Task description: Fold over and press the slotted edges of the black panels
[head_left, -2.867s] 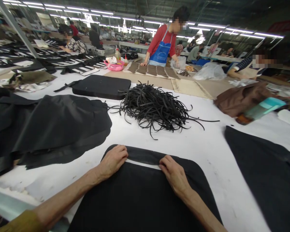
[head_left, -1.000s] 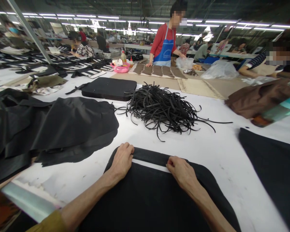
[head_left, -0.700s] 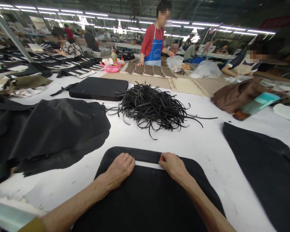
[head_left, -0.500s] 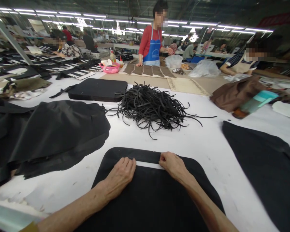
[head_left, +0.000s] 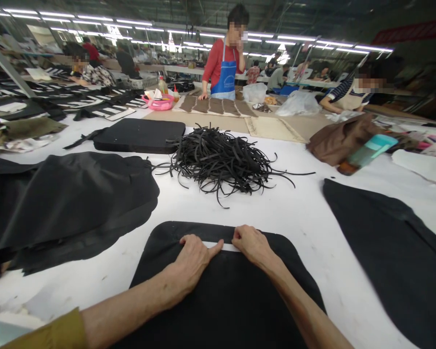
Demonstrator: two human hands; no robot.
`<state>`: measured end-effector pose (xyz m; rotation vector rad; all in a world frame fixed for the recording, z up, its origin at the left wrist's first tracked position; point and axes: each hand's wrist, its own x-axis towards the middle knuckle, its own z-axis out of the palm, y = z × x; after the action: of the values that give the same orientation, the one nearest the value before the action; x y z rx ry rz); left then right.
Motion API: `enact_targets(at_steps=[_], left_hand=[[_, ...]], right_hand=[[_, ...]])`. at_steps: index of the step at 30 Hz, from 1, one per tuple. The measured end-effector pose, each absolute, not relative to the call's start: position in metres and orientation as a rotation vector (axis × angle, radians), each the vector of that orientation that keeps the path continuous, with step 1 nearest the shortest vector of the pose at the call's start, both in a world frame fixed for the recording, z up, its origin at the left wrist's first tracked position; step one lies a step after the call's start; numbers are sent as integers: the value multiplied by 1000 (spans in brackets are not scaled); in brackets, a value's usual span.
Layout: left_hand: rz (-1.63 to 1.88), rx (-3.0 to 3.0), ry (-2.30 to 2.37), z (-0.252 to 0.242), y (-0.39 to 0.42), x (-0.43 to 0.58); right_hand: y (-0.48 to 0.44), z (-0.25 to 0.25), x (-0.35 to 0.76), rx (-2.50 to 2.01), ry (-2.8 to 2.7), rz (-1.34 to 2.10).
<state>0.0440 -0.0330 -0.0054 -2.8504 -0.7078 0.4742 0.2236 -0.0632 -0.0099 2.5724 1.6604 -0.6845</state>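
Note:
A black rounded-corner panel [head_left: 240, 295] lies flat in front of me, with a narrow white strip [head_left: 230, 247] across it near its far edge. My left hand [head_left: 193, 264] rests on the panel at the left of the strip. Its thumb stretches right along the strip, apart from the curled fingers. At the strip's right end, my right hand [head_left: 253, 244] is closed in a pinch. Its fingers cover that end, so exactly how it grips is hidden.
Beyond the panel sits a heap of black strips [head_left: 221, 160], with a stack of black pieces [head_left: 140, 135] at its left. Black sheets [head_left: 76, 203] lie left; another black piece [head_left: 388, 242] lies right. A teal-lidded bottle [head_left: 366, 155] leans by brown cloth [head_left: 337, 138]. Co-workers stand across the table.
My left thumb has stretched out to the right over the white strip, and its fingers have shifted slightly left. My right hand keeps its pinch. The view has turned slightly right.

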Motion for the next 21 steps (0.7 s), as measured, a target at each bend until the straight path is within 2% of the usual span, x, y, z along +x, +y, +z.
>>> enact_targets(at_steps=[3,8,14,21], left_hand=[[494,-2843,-684,-9,-27,45],[334,-2956,-657,-15,-8,9],[268,-2939,-791,-17,7,-28],[119,-2840,-1040,-22,0,-18]], right_hand=[[-64,-10,224,2570,1667,-679],[-64,-11,226,2557,1667,-712],[-64,-7,224,2556,1678,-724],[-67,-4,211,2570,1700,-675]])
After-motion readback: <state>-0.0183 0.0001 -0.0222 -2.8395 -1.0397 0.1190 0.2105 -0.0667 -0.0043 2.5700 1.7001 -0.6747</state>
